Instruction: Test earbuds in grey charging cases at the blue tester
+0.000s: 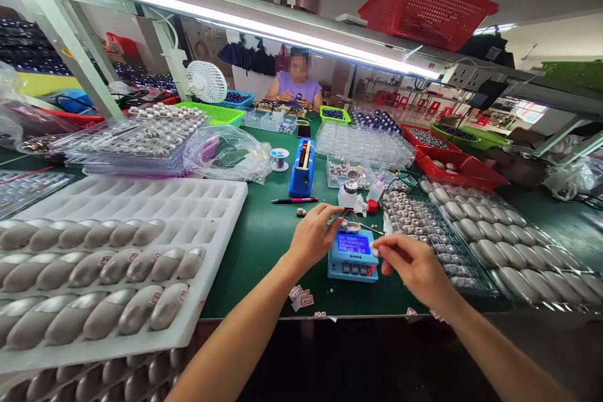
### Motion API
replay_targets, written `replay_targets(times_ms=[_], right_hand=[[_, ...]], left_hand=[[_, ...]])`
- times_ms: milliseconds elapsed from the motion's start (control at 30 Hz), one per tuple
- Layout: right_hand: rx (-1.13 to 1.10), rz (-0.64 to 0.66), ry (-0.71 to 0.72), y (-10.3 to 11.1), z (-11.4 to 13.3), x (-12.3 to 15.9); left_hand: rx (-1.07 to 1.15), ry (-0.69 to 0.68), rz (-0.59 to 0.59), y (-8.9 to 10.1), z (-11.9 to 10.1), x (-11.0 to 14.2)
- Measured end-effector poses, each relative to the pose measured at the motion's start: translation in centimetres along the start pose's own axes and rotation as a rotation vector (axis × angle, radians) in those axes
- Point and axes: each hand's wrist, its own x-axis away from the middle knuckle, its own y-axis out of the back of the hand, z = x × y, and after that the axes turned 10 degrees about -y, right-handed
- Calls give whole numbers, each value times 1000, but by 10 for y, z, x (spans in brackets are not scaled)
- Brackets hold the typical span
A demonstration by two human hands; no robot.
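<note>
A light-blue tester box (352,257) with a lit blue screen and a row of buttons stands near the table's front edge. Behind its screen lies a small open case (352,227), with a thin red wire arching over it. My left hand (315,231) reaches to the case's left end, thumb and fingers bent together; what they grip is hidden. Just right of the screen, my right hand (409,259) pinches a small pale earbud (375,250) between thumb and fingertips. A pair of small earbuds (301,211) lies on the green table behind my left hand.
At left, a white foam tray (221,207) holds rows of grey cases. Clear trays of earbuds (414,226) and cases (494,232) lie right. Behind are a pen (294,201), blue tape dispenser (302,169), solder spool (279,159) and bottle (347,195). A co-worker (298,85) sits opposite.
</note>
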Motion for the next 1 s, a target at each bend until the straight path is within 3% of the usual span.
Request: replay_targets(times_ms=[167,333,567,767,900,1000], right_hand=[[257,145,24,-2,9,-64],[523,122,98,-3,13,-95],[796,129,128,-1,26,-99],[875,128,145,1,31,-90],[865,69,158,4,27,-83],[841,96,211,4,21,-73]], left_hand=[[-30,10,83,-2,-3,2],[-65,18,133,-2,-2,2],[-77,55,52,-5,1,3],[-34,56,-43,-4,3,3],[-6,9,-21,-5,2,3],[-10,-27,49,-4,1,3]])
